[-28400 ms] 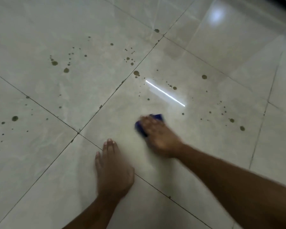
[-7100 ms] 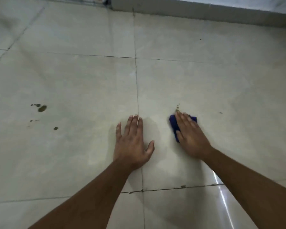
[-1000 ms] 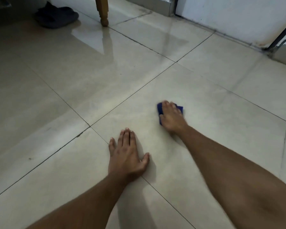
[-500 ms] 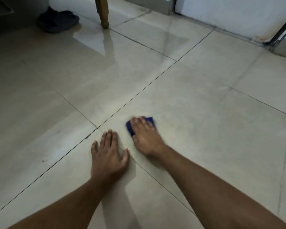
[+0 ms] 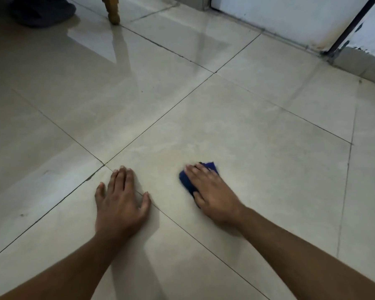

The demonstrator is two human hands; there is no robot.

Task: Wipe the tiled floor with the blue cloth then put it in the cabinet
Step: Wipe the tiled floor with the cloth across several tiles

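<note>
The blue cloth (image 5: 187, 180) lies bunched on the pale tiled floor (image 5: 258, 148), mostly hidden under my right hand (image 5: 212, 192). That hand presses flat on it, and only the cloth's left edge and far corner show. My left hand (image 5: 120, 201) rests palm down on the floor with fingers spread, holding nothing, across a grout line to the left of the cloth. The tiles around both hands look free of spots. No cabinet is in view.
A wooden furniture leg (image 5: 113, 11) stands at the far left, with dark slippers (image 5: 41, 11) beside it. A white wall (image 5: 290, 18) with a dark slanted pipe (image 5: 351, 27) and a grey concrete kerb (image 5: 362, 63) runs along the far right.
My right hand slid the cloth back to the right, away from my left hand, after pulling it close half a second ago. My left hand stays planted. Earlier brown spots are gone from view.
</note>
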